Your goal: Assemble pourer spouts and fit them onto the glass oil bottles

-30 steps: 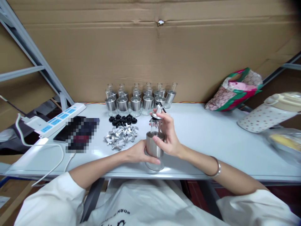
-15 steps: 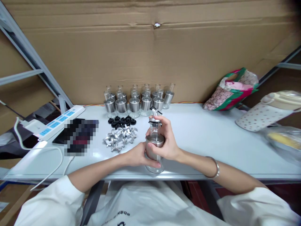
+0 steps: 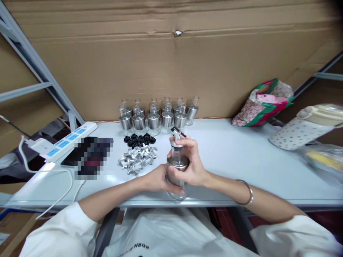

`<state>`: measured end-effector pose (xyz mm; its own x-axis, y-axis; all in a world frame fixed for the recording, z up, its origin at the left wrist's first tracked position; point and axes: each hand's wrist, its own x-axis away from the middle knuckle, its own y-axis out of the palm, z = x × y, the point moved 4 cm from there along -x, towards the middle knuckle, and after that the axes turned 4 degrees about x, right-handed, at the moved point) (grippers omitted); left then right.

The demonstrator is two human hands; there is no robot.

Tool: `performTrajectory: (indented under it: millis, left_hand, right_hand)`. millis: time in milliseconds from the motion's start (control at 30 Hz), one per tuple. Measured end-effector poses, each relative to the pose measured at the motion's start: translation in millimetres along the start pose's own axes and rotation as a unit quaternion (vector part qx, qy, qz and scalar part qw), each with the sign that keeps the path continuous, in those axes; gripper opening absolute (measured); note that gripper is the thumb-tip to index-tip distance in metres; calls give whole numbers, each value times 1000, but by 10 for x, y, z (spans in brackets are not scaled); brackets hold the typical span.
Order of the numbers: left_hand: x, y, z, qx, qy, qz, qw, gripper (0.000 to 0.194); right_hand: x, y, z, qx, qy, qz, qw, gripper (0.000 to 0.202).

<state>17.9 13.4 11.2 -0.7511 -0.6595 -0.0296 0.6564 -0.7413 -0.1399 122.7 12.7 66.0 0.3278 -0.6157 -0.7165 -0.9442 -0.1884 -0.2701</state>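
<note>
A glass oil bottle with a brushed steel sleeve stands upright near the table's front edge. My left hand is closed around its lower part, thumb across the front. Higher up, my right hand grips the same bottle, its thumb on the steel shoulder and its fingers at the top. A silver pour spout with a black flip lid sits at the mouth of the neck; my right fingers touch it. Left of the bottle lie a pile of silver spouts and several black stoppers.
Several similar bottles without spouts stand in rows at the back by the cardboard wall. A power strip and a blurred-out dark device lie left. On the right are a patterned bag, a dotted flask and a plastic-wrapped item.
Both hands keep hold of the bottle. The spout's black lid shows at a slightly different angle, and my right fingers have shifted a little at the top. The view has tipped slightly.
</note>
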Motion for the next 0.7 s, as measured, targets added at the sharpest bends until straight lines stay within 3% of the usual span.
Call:
performTrajectory:
  millis: [100,200,367,533,700]
  left_hand:
    - [7,18,58,-12,24,-10,1000,52]
    - [-3,16,34,18,34,-5,999,62]
    - [-47,-17,-105,180,-10,17,984,75]
    - [-60,-51,-103,205,-36,47,977,54]
    - [-68,-58,-107,215,-42,52,974,52]
  right_hand:
    - [-7,6,-88,44,-57,-16,997,61]
    - [-57,-67,-143,51,-69,-11,996,59]
    - [-299,-509,-145,106,-86,98,986,52]
    - [-561,-1073,314,240,-81,237,938,60]
    - [-610,-1357,1052,301,-8,258,918,58]
